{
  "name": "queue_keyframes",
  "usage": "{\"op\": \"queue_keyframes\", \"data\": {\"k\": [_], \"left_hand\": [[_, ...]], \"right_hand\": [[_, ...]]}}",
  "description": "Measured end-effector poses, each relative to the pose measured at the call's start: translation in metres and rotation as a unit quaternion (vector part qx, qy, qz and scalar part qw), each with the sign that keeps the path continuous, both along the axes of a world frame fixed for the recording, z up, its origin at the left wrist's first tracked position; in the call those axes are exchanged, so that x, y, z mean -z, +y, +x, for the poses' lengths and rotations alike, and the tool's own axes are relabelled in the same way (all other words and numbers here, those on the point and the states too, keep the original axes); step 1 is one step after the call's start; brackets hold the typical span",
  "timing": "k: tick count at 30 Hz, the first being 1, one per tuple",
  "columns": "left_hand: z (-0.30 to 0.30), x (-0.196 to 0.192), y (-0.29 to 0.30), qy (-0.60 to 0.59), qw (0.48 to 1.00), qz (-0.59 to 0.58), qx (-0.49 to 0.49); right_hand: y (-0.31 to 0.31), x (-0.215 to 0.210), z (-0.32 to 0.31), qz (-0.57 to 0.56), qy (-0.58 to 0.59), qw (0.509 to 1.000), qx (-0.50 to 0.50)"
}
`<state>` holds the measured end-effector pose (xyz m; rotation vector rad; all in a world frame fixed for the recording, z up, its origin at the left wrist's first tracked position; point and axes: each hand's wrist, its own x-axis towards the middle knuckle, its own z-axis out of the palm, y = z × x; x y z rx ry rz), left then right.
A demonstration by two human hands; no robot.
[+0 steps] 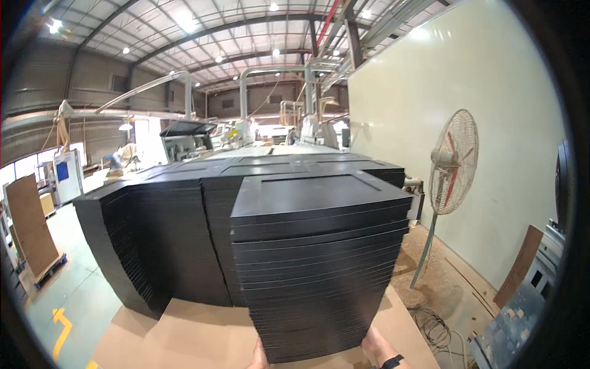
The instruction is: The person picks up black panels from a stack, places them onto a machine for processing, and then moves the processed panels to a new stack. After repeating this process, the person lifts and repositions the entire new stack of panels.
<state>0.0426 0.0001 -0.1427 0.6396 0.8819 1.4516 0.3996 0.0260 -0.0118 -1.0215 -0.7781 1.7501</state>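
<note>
A tall stack of black panels [319, 280] stands in front of me, its top panel [307, 195] framed around a recessed middle. My left hand [259, 357] is against the stack's lower left edge, and my right hand [378, 349] against its lower right edge, with a dark band on that wrist. Between them they grip the stack by its sides near the bottom. The panels hide most of the fingers of both hands.
More black panel stacks [166, 237] stand behind and to the left, on a brown board [196, 323]. To the right are a pedestal fan [453, 161], a pale wall [516, 92] and coiled cables [432, 326]. A brown sheet [31, 227] leans at far left.
</note>
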Motion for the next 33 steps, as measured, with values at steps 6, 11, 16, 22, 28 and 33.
{"op": "queue_keyframes", "data": {"k": [6,11,16,22,28,33], "left_hand": [[0.044,-0.101,-0.066,0.057,0.996,-0.021,-0.064],[-0.012,-0.027,-0.071,0.022,1.000,-0.022,0.001],[-0.025,-0.138,-0.147,0.082,0.986,-0.054,-0.133],[-0.049,-0.095,-0.212,0.232,0.940,-0.085,-0.233],[-0.079,-0.110,-0.196,0.072,0.960,-0.089,-0.255],[-0.106,-0.102,-0.177,0.093,0.951,-0.049,-0.289]], "right_hand": [[-0.039,-0.047,-0.009,0.092,0.010,0.996,0.003],[-0.060,-0.045,-0.027,0.034,0.025,0.999,-0.005],[-0.081,-0.007,-0.033,0.031,0.035,0.998,-0.035],[-0.094,-0.010,-0.110,0.054,0.123,0.989,-0.060],[-0.087,-0.023,-0.184,0.066,0.139,0.986,-0.067],[-0.070,-0.029,-0.224,0.058,0.154,0.983,-0.086]]}}
